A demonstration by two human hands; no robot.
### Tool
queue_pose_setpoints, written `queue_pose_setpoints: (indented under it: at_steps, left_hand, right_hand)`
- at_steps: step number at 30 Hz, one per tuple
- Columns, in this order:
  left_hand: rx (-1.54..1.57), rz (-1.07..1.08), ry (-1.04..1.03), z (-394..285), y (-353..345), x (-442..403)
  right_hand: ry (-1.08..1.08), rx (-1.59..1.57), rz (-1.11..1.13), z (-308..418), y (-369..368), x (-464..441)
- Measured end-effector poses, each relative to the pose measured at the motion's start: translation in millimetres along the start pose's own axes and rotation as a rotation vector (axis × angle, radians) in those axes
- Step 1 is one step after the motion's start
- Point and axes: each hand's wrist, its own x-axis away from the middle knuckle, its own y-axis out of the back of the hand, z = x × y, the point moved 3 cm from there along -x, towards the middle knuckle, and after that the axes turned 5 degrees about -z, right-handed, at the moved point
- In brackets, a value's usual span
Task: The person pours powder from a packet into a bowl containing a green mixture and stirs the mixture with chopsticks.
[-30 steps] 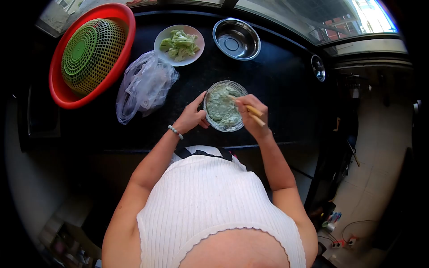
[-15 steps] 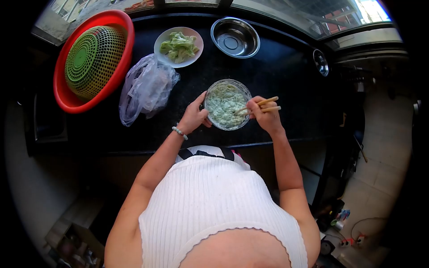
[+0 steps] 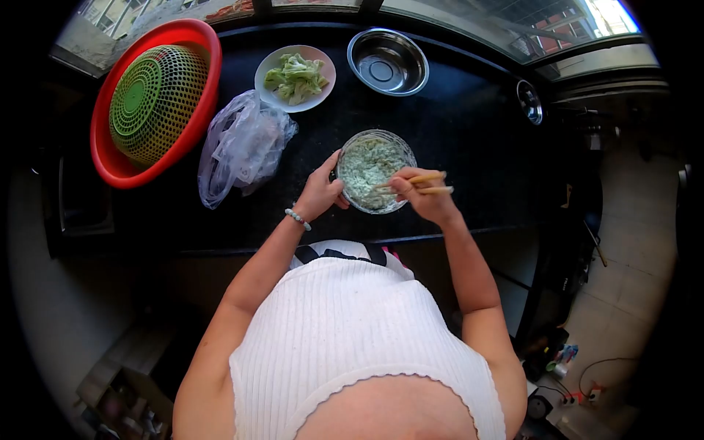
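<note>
A clear glass bowl (image 3: 356, 206) stands on the black counter in front of me and holds a pale green, lumpy mixture (image 3: 369, 163). My left hand (image 3: 321, 192) grips the bowl's left side, thumb at the rim and fingers curled beneath. A beaded bracelet circles that wrist. Over the bowl's right edge, my right hand (image 3: 425, 196) is closed round a pair of wooden chopsticks (image 3: 433, 190), their tips down in the mixture.
A white plate of pale green vegetable pieces (image 3: 296, 78) and a steel bowl (image 3: 388, 63) stand farther back. At left are a crumpled plastic bag (image 3: 247, 149) and a red basin (image 3: 100, 167) holding a green colander (image 3: 158, 103). A small steel dish (image 3: 529, 103) is at right.
My right hand with the chopsticks has moved right from over the mixture, then partly back left. My left hand has kept its hold on the bowl. The view has shifted slightly.
</note>
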Motion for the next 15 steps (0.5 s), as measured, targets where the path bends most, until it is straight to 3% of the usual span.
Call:
queue_pose_setpoints:
  at_steps: [1, 2, 5, 6, 9, 10, 13, 15]
  left_hand:
    - [0.005, 0.012, 0.013, 3, 0, 0]
    - [0.012, 0.026, 0.025, 6, 1, -2]
    - [0.022, 0.026, 0.022, 5, -1, -3]
    - [0.019, 0.018, 0.020, 3, 1, -1]
    - [0.016, 0.033, 0.018, 5, 1, -3]
    - [0.026, 0.036, 0.022, 5, -1, -2]
    - [0.042, 0.024, 0.014, 3, -1, -2]
    - [0.041, -0.004, 0.002, 4, -1, 0]
  right_hand:
    - [-0.199, -0.029, 0.030, -8, 13, 3]
    - [-0.142, 0.076, -0.083, -10, 24, -5]
    - [0.349, 0.115, -0.139, 0, -9, -8]
    - [0.333, 0.021, -0.027, 1, -20, 0]
    - [-0.186, -0.061, 0.017, -14, 14, 5]
    - [-0.118, 0.054, -0.089, -14, 26, -2]
    - [0.360, -0.001, -0.193, -5, -12, -7]
    - [0.132, -0.078, -0.064, -7, -14, 1]
